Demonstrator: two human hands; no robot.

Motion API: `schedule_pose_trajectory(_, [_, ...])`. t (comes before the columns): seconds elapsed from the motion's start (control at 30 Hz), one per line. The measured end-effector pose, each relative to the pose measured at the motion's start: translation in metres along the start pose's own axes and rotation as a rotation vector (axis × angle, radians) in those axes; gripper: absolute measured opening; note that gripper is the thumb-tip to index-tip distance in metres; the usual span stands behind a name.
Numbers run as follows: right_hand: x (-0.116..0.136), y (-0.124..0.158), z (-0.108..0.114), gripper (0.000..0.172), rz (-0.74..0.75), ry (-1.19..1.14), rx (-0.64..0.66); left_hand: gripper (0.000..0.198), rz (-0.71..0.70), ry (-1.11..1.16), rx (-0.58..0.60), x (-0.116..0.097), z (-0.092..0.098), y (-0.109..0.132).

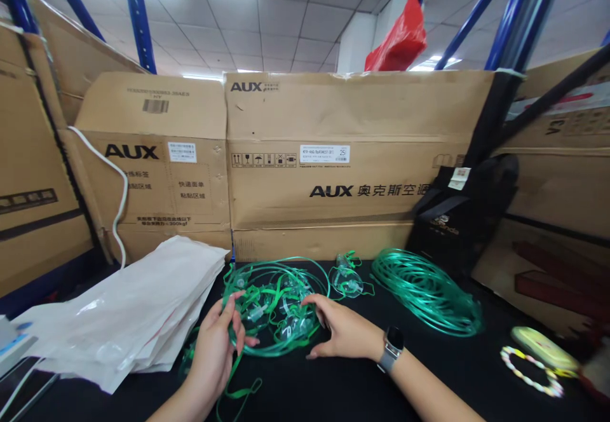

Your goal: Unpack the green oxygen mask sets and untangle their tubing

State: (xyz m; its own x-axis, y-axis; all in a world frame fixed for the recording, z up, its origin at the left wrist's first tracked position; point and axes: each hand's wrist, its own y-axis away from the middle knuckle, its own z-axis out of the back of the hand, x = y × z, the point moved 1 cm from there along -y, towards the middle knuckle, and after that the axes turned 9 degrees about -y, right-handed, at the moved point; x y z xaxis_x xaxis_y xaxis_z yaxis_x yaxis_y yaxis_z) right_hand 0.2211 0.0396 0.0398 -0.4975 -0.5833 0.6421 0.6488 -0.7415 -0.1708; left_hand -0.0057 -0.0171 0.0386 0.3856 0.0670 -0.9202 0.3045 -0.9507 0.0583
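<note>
A loose coil of green tubing (274, 352) lies on the black tabletop around several clear oxygen masks (293, 328) with bright green straps (271, 300). My left hand (216, 340) is closed round the coil's left side, and a strap hangs below it towards me. To the right of the pile, my right hand (339, 328) wears a watch (393, 344) at the wrist. Its fingers are curved and spread from the thumb, the fingertips at the masks' edge; it holds nothing that I can see. One more clear mask (350, 282) lies just behind it.
A larger coil of green tubing (426, 292) lies at the right. White plastic bags (128, 307) are stacked on the left. Cardboard boxes (328, 212) stand along the back, with a black bag (441, 231) before them. A bead bracelet (512, 374) and a yellow-green case (543, 347) sit front right.
</note>
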Motion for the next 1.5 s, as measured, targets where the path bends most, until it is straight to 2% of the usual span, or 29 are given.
schedule_pose_trajectory(0.1, [0.007, 0.001, 0.002, 0.056, 0.002, 0.102, -0.002, 0.037, 0.007, -0.080, 0.071, 0.004, -0.001, -0.001])
schedule_pose_trajectory(0.27, [0.009, 0.001, 0.005, 0.026, 0.082, 0.269, -0.048, 0.035, 0.003, -0.169, 0.118, 0.011, -0.002, -0.001])
schedule_pose_trajectory(0.33, [0.007, 0.001, 0.006, 0.021, 0.083, 0.306, -0.030, 0.034, 0.002, -0.179, 0.133, 0.010, -0.003, 0.000])
schedule_pose_trajectory(0.43, [0.003, 0.000, 0.011, 0.023, 0.045, 0.278, -0.042, 0.035, -0.042, -0.168, 0.162, 0.009, -0.004, 0.003])
schedule_pose_trajectory(0.5, [-0.001, 0.000, 0.014, 0.025, 0.020, 0.198, -0.127, 0.036, -0.113, -0.168, 0.172, 0.009, -0.003, 0.006])
schedule_pose_trajectory(0.6, [-0.004, -0.002, 0.017, 0.034, -0.007, -0.042, -0.260, 0.036, -0.248, -0.231, 0.159, 0.012, 0.001, 0.013])
schedule_pose_trajectory(0.67, [-0.004, -0.004, 0.018, 0.042, -0.014, -0.258, -0.248, 0.034, -0.351, -0.326, 0.131, 0.015, 0.003, 0.018])
schedule_pose_trajectory(0.73, [-0.004, -0.005, 0.018, 0.038, -0.003, -0.449, -0.215, 0.032, -0.409, -0.434, 0.105, 0.017, 0.003, 0.022])
schedule_pose_trajectory(0.8, [-0.007, -0.007, 0.020, 0.032, 0.008, -0.578, -0.253, 0.032, -0.387, -0.513, 0.099, 0.017, 0.003, 0.024])
schedule_pose_trajectory(0.87, [-0.012, -0.010, 0.021, 0.030, -0.002, -0.651, -0.347, 0.034, -0.321, -0.557, 0.113, 0.016, 0.001, 0.024])
schedule_pose_trajectory(1.0, [-0.020, -0.013, 0.021, 0.035, -0.027, -0.687, -0.533, 0.036, -0.219, -0.589, 0.156, 0.014, -0.004, 0.021])
schedule_pose_trajectory(1.1, [-0.019, -0.013, 0.024, 0.039, -0.043, -0.796, -0.533, 0.039, -0.185, -0.578, 0.149, 0.014, -0.006, 0.020])
schedule_pose_trajectory(1.2, [-0.019, -0.010, 0.031, 0.035, -0.060, -0.907, -0.536, 0.041, -0.167, -0.503, 0.106, 0.015, -0.006, 0.017])
schedule_pose_trajectory(1.27, [-0.022, -0.009, 0.036, 0.038, -0.055, -0.906, -0.614, 0.041, -0.147, -0.439, 0.115, 0.014, -0.005, 0.013])
schedule_pose_trajectory(1.37, [-0.033, -0.011, 0.038, 0.052, -0.123, -0.785, -0.721, 0.040, -0.115, -0.370, 0.145, 0.012, -0.002, 0.008])
schedule_pose_trajectory(1.43, [-0.041, -0.014, 0.035, 0.056, -0.206, -0.703, -0.706, 0.040, -0.108, -0.341, 0.135, 0.012, -0.002, 0.007])
schedule_pose_trajectory(1.5, [-0.047, -0.016, 0.029, 0.050, -0.270, -0.664, -0.630, 0.043, -0.117, -0.317, 0.116, 0.013, -0.001, 0.006])
